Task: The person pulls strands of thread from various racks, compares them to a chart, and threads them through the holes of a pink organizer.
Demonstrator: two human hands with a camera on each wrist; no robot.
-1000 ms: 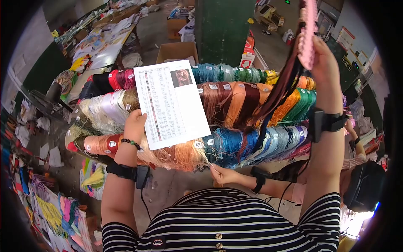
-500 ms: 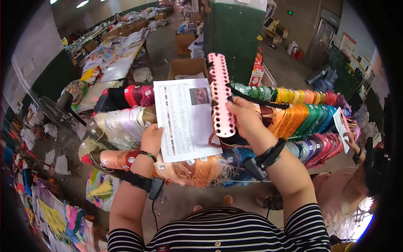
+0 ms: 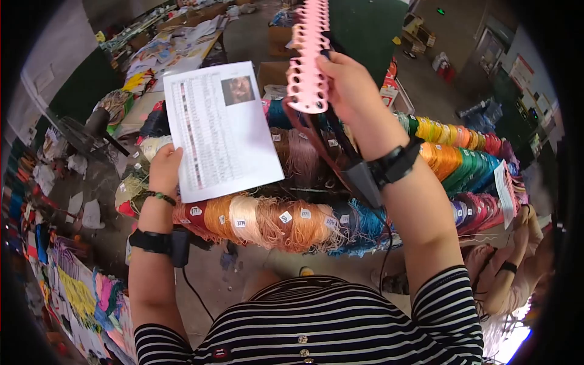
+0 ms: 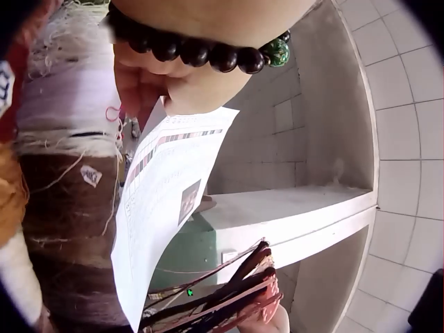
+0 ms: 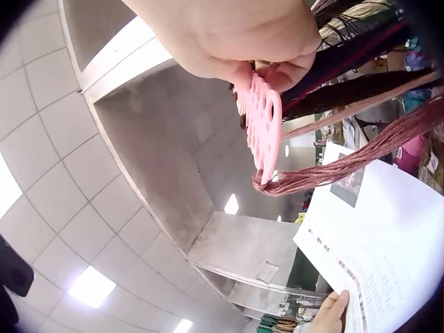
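Note:
My left hand (image 3: pixel 165 171) pinches the lower left edge of a printed sheet (image 3: pixel 240 146), which carries a table, a strip of colour swatches and a small picture. In my right hand (image 3: pixel 359 94) is a pink thread organizer (image 3: pixel 310 67) with rows of holes along its edges, held up to the right of the sheet. Dark and reddish-brown thread (image 5: pixel 347 166) is looped through its holes and hangs off to one side in the right wrist view. Below both hands lie rows of labelled thread hanks (image 3: pixel 286 222).
Beyond the thread rows, yellow, orange and green hanks (image 3: pixel 453 161) continue to the right. Another person (image 3: pixel 511 267) is at the right, beside a white sheet (image 3: pixel 504 194). A fan (image 3: pixel 97 125) stands at the left, and a cluttered table (image 3: pixel 164 58) lies behind.
The thread organizer came down from the upper right to beside the sheet, then rose slightly. The sheet moved right, then back left and up. The other person's hand left the front hanks.

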